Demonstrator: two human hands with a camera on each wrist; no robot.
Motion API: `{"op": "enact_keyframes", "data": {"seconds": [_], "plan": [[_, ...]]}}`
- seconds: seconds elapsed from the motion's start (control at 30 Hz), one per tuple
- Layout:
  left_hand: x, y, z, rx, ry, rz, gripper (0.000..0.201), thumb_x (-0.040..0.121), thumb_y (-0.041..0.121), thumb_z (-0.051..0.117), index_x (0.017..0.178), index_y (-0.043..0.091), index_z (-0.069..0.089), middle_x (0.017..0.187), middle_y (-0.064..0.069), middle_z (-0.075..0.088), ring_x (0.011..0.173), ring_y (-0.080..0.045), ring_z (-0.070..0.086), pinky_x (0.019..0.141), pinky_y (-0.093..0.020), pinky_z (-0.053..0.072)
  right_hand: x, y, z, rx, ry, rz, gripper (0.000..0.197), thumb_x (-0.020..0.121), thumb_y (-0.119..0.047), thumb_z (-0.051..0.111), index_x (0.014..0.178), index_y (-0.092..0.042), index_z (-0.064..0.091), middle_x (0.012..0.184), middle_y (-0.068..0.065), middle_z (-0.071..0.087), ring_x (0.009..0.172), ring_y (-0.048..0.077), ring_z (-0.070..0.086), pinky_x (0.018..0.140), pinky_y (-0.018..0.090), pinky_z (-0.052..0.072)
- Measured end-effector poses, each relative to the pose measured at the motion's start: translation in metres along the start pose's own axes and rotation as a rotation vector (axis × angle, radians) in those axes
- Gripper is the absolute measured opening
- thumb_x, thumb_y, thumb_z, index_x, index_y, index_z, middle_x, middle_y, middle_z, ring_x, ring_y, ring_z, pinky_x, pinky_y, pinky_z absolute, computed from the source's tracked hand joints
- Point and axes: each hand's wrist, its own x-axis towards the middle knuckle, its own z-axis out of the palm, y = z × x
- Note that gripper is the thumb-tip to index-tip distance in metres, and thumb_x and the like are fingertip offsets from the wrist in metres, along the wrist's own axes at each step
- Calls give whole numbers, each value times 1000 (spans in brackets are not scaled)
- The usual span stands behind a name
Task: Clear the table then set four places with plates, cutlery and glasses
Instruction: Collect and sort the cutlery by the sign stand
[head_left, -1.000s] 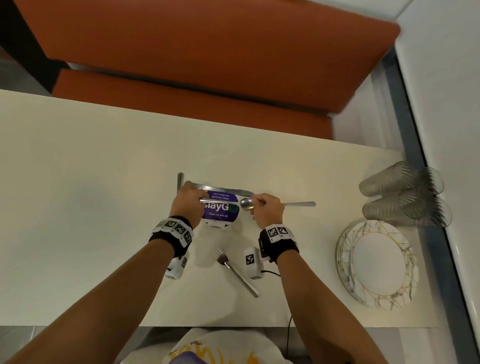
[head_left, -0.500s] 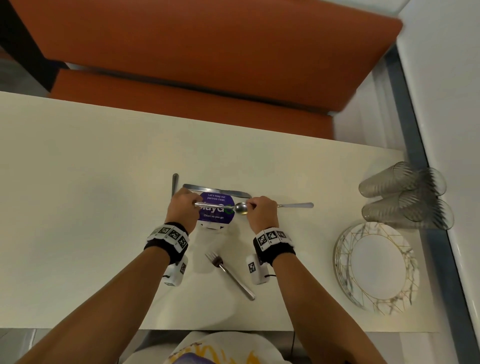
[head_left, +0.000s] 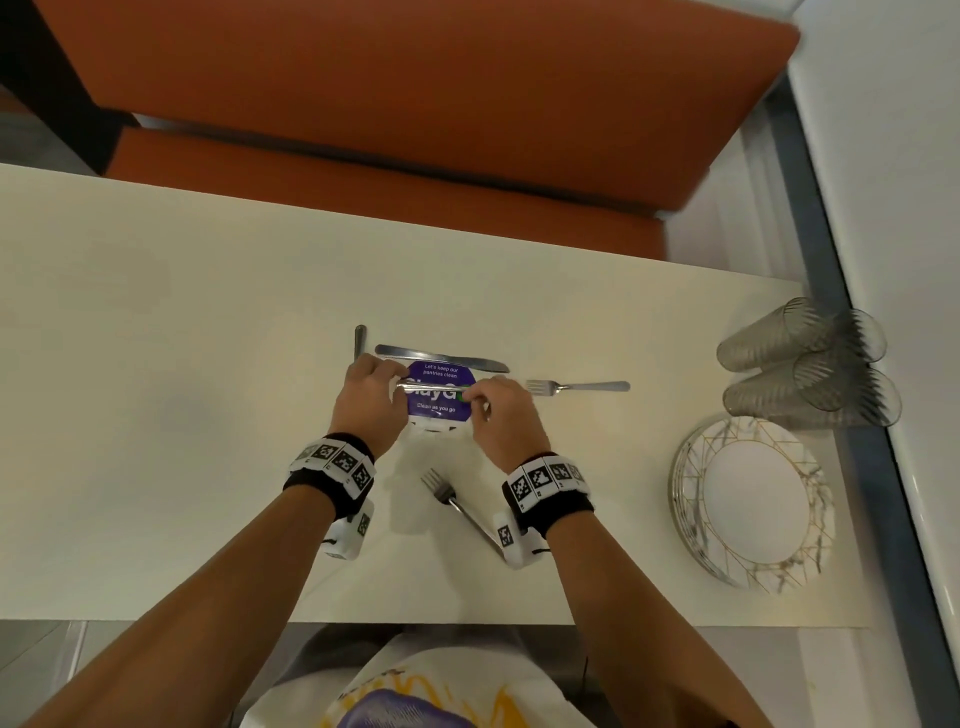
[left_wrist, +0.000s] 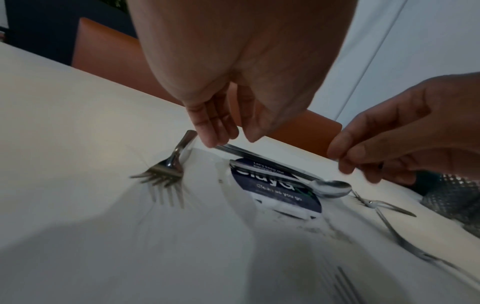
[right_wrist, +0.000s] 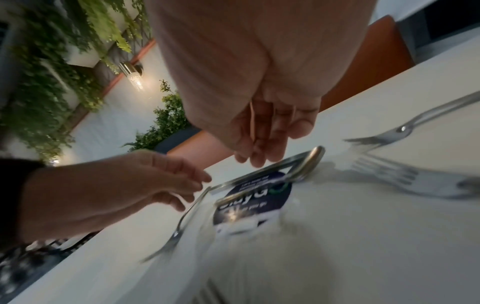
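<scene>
head view: spoon (head_left: 431, 387) (lengthwise) between left hand (head_left: 366, 400) and right hand (head_left: 506, 415).

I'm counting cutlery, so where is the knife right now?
In the head view the knife lies flat on the table, just beyond both hands, along the far edge of the purple sticker.

- Left half of the desk (head_left: 130, 364) is bare, open for passing
- Middle is crowded: knife (head_left: 441, 357), purple sign (head_left: 439, 410) and forks (head_left: 576, 386) lie close together around both hands
- Another fork (head_left: 457, 506) lies between the wrists
- Right end is blocked by stacked plates (head_left: 753, 506) and lying glasses (head_left: 805, 364), just beside each other
</scene>
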Motion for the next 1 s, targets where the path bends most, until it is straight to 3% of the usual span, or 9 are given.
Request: {"op": "enact_keyframes", "data": {"seconds": [0.17, 0.27, 0.4, 0.5, 0.57, 0.63, 0.73, 0.83, 1.0], "plan": [[-32, -9, -6, -98, 33, 51, 17, 96, 8, 60, 106, 16, 72, 105, 1, 61, 85, -16, 60, 78, -27, 52, -39, -20, 32, -133, -435, 38, 33, 84, -17, 77, 116, -20, 67, 109, -2, 63, 101, 15, 55, 92, 32, 50], [-50, -19, -4, -120, 16, 66, 20, 97, 6, 58, 103, 17, 74, 100, 2, 63, 77, -12, 60, 72, -16, 46, -52, -26, 43, -259, -478, 81, 37, 81, -18, 80, 115, -20, 65, 118, 2, 59, 109, 20, 52, 97, 36, 48], [-70, -29, -7, -199, 10, 28, 21, 97, 5, 58, 103, 17, 74, 102, 1, 69, 82, -14, 64, 79, -24, 52, -54, -33, 44, -193, -478, 183, 20, 85, -13, 76, 102, -19, 67, 102, -1, 63, 94, 15, 57, 88, 33, 52], [-80, -20, -8, -377, -56, -110, 21, 100, 8, 55, 111, 16, 71, 102, 1, 74, 93, -15, 69, 84, -17, 50, -50, -39, 30, -4, -415, 295, 16, 83, -8, 78, 94, -16, 69, 85, -6, 65, 73, 2, 58, 71, 16, 46], [-83, -8, -7, -528, -173, -242, 25, 100, 12, 50, 118, 18, 67, 98, 1, 77, 95, -18, 72, 86, -26, 54, -44, -44, 17, 117, -334, 324, 17, 80, -9, 81, 92, -16, 70, 85, -5, 69, 75, 4, 62, 67, 11, 44], [-88, 6, -4, -624, -292, -300, 29, 96, 17, 49, 121, 19, 64, 93, -1, 79, 95, -23, 74, 85, -36, 57, -37, -51, 5, 236, -248, 332, 18, 81, -12, 81, 93, -18, 70, 91, -1, 73, 83, 10, 67, 71, 14, 48], [-98, 31, 0, -666, -408, -250, 21, 105, 21, 46, 118, 18, 63, 85, -7, 79, 83, -26, 74, 76, -33, 55, -29, -57, -11, 402, -135, 326, 17, 82, -13, 80, 92, -20, 68, 87, -3, 73, 82, 11, 69, 69, 19, 51], [-103, 45, 6, -613, -365, -199, 26, 109, 22, 39, 105, 17, 64, 69, -4, 67, 60, -18, 60, 62, -29, 50, -26, -57, -27, 458, -85, 316, 16, 85, -18, 79, 98, -15, 71, 90, -4, 73, 81, 7, 67, 70, 18, 53], [-94, 49, 17, -579, -294, -229, 29, 108, 22, 40, 93, 19, 65, 75, 2, 56, 63, -15, 50, 61, -29, 41, -22, -17, -46, 447, 65, 423, 13, 90, -33, 71, 98, -22, 72, 96, -4, 74, 88, 17, 70, 85, 33, 59]]}}
